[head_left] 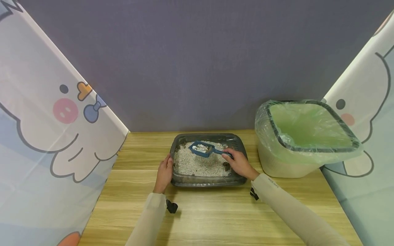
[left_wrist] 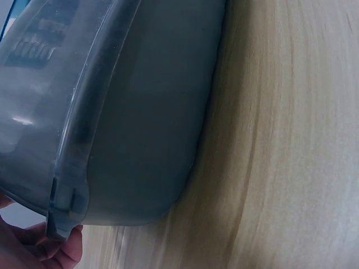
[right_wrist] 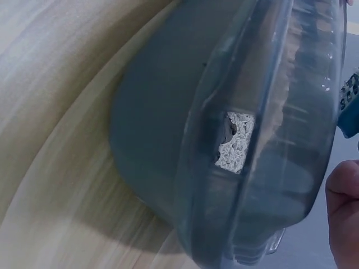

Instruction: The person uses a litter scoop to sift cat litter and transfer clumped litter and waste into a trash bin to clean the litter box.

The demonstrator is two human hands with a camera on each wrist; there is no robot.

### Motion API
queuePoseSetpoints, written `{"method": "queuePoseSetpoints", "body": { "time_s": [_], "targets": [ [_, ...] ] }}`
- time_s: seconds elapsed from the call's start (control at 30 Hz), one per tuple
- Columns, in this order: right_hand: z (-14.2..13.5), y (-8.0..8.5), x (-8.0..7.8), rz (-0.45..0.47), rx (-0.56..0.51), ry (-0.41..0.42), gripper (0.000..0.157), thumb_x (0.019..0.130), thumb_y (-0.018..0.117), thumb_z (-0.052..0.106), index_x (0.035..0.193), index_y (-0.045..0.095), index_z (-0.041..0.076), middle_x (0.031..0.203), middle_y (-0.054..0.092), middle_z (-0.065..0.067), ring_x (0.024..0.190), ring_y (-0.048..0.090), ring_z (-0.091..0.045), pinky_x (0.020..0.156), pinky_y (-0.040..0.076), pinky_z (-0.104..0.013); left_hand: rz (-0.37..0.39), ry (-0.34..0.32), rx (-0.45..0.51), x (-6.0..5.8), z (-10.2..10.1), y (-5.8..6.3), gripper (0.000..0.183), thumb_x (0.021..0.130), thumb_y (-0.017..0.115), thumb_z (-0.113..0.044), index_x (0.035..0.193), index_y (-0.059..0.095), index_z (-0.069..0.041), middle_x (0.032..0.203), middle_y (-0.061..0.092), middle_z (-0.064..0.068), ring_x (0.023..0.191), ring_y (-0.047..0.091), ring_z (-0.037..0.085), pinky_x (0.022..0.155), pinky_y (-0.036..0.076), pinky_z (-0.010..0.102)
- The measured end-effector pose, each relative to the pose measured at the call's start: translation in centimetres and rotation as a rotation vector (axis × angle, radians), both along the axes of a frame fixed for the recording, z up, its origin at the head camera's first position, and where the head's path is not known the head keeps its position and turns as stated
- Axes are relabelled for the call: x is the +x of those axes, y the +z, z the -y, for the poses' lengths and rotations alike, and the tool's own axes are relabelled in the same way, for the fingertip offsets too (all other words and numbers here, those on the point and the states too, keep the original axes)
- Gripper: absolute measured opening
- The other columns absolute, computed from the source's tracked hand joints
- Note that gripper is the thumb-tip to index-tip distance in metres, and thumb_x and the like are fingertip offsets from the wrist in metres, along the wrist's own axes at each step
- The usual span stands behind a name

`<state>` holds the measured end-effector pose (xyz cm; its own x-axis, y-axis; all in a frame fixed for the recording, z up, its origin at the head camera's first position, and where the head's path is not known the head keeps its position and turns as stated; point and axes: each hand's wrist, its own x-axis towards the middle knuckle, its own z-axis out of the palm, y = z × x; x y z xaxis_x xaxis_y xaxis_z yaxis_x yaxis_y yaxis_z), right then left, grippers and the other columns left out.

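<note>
A dark grey litter box [head_left: 209, 181] stands on the wooden table, filled with pale pellet litter [head_left: 200, 166]. My left hand [head_left: 164, 174] grips its left rim; in the left wrist view, fingers [left_wrist: 68, 253] curl round the rim's corner. Over the litter, my right hand [head_left: 241, 164] holds a blue litter scoop [head_left: 201, 154] by its handle. White pieces and a brown clump lie in the scoop. Only part of the scoop [right_wrist: 350, 116] shows at the right wrist view's edge. A dark clump [head_left: 226, 166] sits in the litter near the box's right side.
Right of the box stands a pale bin [head_left: 280, 162] with a dark rim, lined with a translucent green bag [head_left: 307, 126]. A grey wall panel [head_left: 197, 68] rises behind the table. Cartoon-printed panels [head_left: 46, 147] flank both sides.
</note>
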<state>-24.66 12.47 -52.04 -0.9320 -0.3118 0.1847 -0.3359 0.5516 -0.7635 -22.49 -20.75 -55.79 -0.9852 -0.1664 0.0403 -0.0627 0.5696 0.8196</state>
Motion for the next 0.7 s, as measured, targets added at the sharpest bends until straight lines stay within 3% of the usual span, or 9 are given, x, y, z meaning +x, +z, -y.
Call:
{"method": "queuePoseSetpoints", "body": {
  "time_s": [0.27,0.4,0.6,0.7],
  "targets": [
    [-0.16,0.38,0.09,0.005,0.005,0.008,0.036,0.098,0.05,0.037,0.12,0.063,0.01,0.068,0.054,0.002,0.05,0.039,-0.011,0.053,0.037,-0.032,0.002,-0.001,0.001,-0.02,-0.03,-0.2,0.058,0.102,0.027,-0.047,0.145,0.04,-0.01,0.123,0.051,0.022,0.113,0.048,0.04,0.095,0.035,0.057],
    [-0.22,0.54,0.06,-0.022,-0.015,0.011,0.03,0.097,0.054,0.031,0.116,0.063,0.01,0.066,0.051,0.002,0.049,0.038,-0.012,0.052,0.036,-0.03,0.007,0.004,0.006,-0.09,-0.04,-0.17,0.058,0.102,0.027,-0.047,0.145,0.04,-0.011,0.124,0.051,0.022,0.114,0.047,0.04,0.096,0.034,0.056],
    [-0.24,0.64,0.23,-0.057,-0.042,0.001,0.025,0.094,0.061,0.022,0.115,0.062,0.009,0.078,0.055,0.002,0.056,0.041,-0.012,0.053,0.037,-0.029,0.011,0.0,0.002,-0.04,-0.04,-0.12,0.058,0.102,0.028,-0.047,0.145,0.04,-0.011,0.128,0.049,0.023,0.118,0.045,0.041,0.097,0.033,0.057],
    [-0.31,0.73,0.42,-0.038,-0.042,0.001,0.026,0.095,0.058,0.026,0.116,0.061,0.011,0.073,0.053,0.001,0.053,0.04,-0.012,0.053,0.037,-0.029,0.013,-0.007,0.002,0.04,0.03,-0.15,0.057,0.103,0.028,-0.046,0.146,0.039,-0.01,0.13,0.048,0.024,0.119,0.044,0.042,0.097,0.032,0.058]
  ]
}}
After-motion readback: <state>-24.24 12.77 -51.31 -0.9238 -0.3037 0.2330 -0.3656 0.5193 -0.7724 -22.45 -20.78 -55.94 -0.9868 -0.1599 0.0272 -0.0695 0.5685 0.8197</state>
